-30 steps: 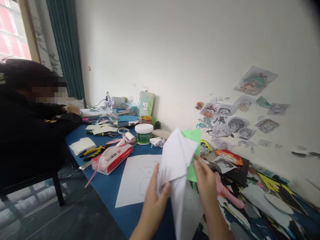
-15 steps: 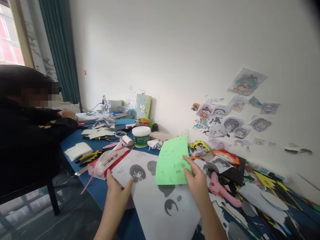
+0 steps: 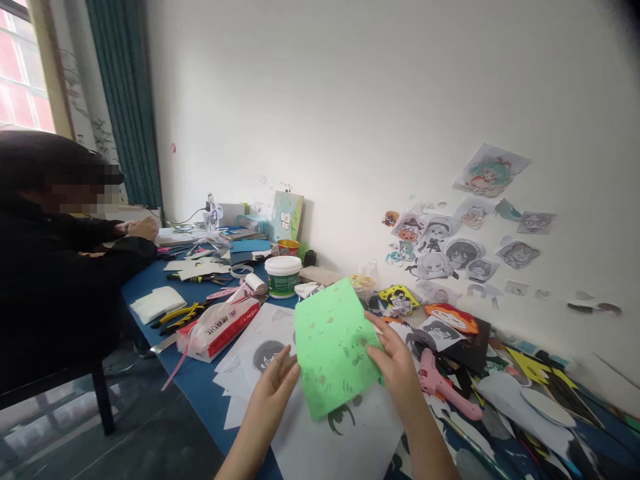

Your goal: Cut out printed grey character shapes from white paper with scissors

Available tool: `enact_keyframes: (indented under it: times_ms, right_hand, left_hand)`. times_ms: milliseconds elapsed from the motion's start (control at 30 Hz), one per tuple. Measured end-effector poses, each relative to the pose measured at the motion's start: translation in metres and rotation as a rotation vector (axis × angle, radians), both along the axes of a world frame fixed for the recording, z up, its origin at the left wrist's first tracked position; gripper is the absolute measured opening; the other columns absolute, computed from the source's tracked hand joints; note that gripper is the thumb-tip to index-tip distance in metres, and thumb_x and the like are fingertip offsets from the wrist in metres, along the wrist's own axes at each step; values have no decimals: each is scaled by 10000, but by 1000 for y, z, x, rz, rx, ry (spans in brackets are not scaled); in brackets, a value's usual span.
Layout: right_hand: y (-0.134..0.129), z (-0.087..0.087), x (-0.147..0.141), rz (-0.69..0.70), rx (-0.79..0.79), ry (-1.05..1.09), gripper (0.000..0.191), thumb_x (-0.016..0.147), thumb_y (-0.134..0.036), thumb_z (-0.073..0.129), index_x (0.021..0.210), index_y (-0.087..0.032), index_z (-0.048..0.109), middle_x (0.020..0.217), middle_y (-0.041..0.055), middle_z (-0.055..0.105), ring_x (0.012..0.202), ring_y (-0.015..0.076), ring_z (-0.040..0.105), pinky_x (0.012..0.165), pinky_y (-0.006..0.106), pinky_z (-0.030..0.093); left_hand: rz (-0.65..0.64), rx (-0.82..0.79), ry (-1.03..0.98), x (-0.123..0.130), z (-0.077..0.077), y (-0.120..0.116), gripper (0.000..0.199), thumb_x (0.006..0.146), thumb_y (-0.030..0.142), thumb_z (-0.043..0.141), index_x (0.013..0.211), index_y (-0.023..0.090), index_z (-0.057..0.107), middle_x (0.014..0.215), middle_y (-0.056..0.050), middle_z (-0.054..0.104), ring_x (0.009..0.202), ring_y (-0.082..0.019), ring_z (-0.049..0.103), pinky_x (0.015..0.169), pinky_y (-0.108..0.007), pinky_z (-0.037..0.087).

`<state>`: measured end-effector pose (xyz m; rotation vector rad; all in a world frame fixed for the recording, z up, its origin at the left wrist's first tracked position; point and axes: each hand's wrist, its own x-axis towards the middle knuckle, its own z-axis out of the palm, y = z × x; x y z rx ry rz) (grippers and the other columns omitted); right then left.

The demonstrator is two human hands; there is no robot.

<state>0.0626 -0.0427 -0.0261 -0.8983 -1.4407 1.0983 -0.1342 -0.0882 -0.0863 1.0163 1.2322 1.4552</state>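
Observation:
My right hand pinches the right edge of a bright green sheet with small dark marks on it. The sheet is tilted above white papers printed with grey cartoon heads. My left hand is at the sheet's left edge, its thumb and fingers apart, and nothing shows held in it. One printed head lies just beyond my left fingers. Part of the prints is hidden behind the green sheet.
Left of the papers are a red tissue pack and yellow-black pliers. A white-green tub stands behind. A pink glue gun and cutouts crowd the right. A person in black sits at left.
The green sheet has moved left and lower, tilting in my right hand. My left hand has let go of the white papers and moved right to the green sheet's edge.

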Motion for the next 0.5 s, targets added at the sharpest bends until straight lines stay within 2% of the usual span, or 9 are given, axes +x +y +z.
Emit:
enact_keyframes:
  times_ms: [100,200,300,400,500]
  right_hand:
    - [-2,3,0,129,-90,28,635,723,-209,528,1335,-231,363,1029,72,656,746,194,631,591,277,501]
    - [-2,3,-1,202,-81,-36,546,714,-157,501,1256,-202,453,915,44,678,677,168,617,608,278,494]
    - [-2,2,-3,240,-25,-112,419,723,-130,457,1124,-184,563,919,49,674,753,184,621,660,293,496]
    - [0,0,-2,77,177,-190,310,742,-131,454,992,-183,630,903,58,677,800,200,617,708,318,492]
    - [2,-1,-1,-86,579,-231,247,767,-107,437,795,-213,658,929,57,685,919,222,588,816,379,458]
  left_hand:
    - [-137,-30,-244,6,2,-2,706,732,491,588,1310,177,332,1134,-122,631,1050,-278,580,842,-378,503]
    - [-68,2,-270,3,1,-2,727,663,477,666,1253,166,376,955,-100,703,912,-281,642,777,-379,526]
    - [19,12,-229,-1,0,0,714,623,489,688,1196,154,422,939,-103,703,895,-279,645,760,-369,528]
    - [134,4,-176,-1,6,-2,718,620,506,678,1194,144,444,1075,-134,653,984,-285,609,800,-365,512]
    - [222,19,-216,-1,18,-11,702,669,585,585,1206,146,480,1173,-135,602,1100,-298,538,908,-392,455]
